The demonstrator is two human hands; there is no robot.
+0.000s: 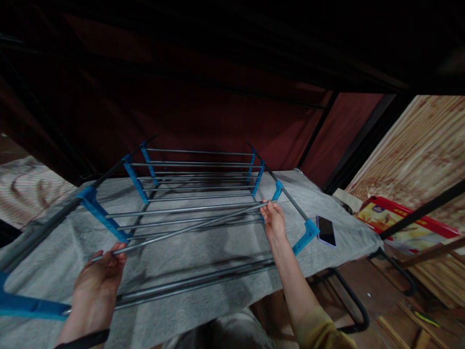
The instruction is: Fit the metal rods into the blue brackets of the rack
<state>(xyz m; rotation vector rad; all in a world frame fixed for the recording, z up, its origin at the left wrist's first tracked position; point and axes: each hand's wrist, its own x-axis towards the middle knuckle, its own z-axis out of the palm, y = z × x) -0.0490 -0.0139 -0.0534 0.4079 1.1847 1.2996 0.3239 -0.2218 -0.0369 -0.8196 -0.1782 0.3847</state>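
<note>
A thin grey metal tube (192,226) slants across the rack, its left end lower and nearer to me. Around its left end curl the fingers of my left hand (99,275), palm turned up. My right hand (274,222) pinches the right end, close to a blue plastic bracket (278,190); whether the tube touches that bracket I cannot tell. The rack lies on the grey cloth, built of several blue brackets (103,215) on dark side rails (294,202), with grey crossbars (196,198) between them. Two tubes (196,282) run side by side across the near end.
A phone (326,230) lies on the grey cloth (240,247) right of the rack. Dark red panels (203,111) and black frame bars stand behind. Beyond the right edge are a red and yellow box (399,220), wooden strips (436,278) and a black metal leg (358,303).
</note>
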